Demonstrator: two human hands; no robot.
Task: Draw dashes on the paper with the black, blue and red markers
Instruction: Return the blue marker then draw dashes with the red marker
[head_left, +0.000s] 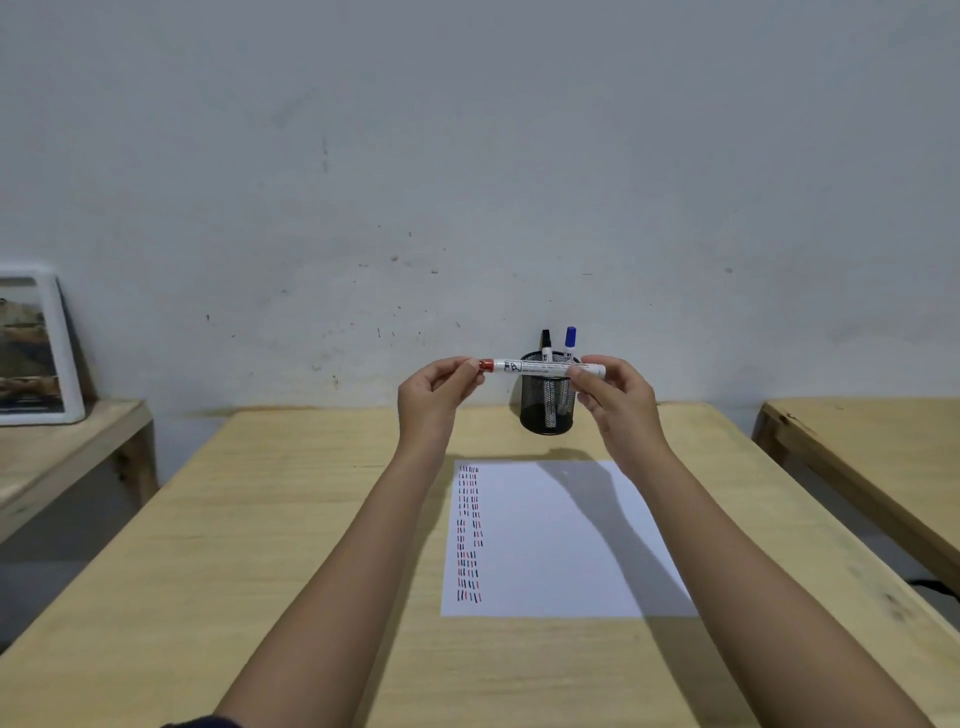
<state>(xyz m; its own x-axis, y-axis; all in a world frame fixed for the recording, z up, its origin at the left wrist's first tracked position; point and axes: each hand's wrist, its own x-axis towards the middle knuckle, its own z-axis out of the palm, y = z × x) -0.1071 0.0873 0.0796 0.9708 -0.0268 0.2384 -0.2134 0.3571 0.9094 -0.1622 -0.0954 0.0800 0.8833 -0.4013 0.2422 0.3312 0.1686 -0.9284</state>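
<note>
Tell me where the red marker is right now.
The red marker is held level in the air between the left hand and right hand, in front of the mesh pen holder, above the table's far end.

The red marker (545, 367) lies sideways up in the air (cap on). The black marker (546, 344) and blue marker (570, 341) stand upright. The white paper (561, 551) has dashes down its left side.

Three markers: one red marker (545, 367), one black marker (546, 349), one blue marker (570, 343). One mesh pen cup (546, 410), one paper sheet (550, 545), three benches, one framed picture (31, 348).
</note>
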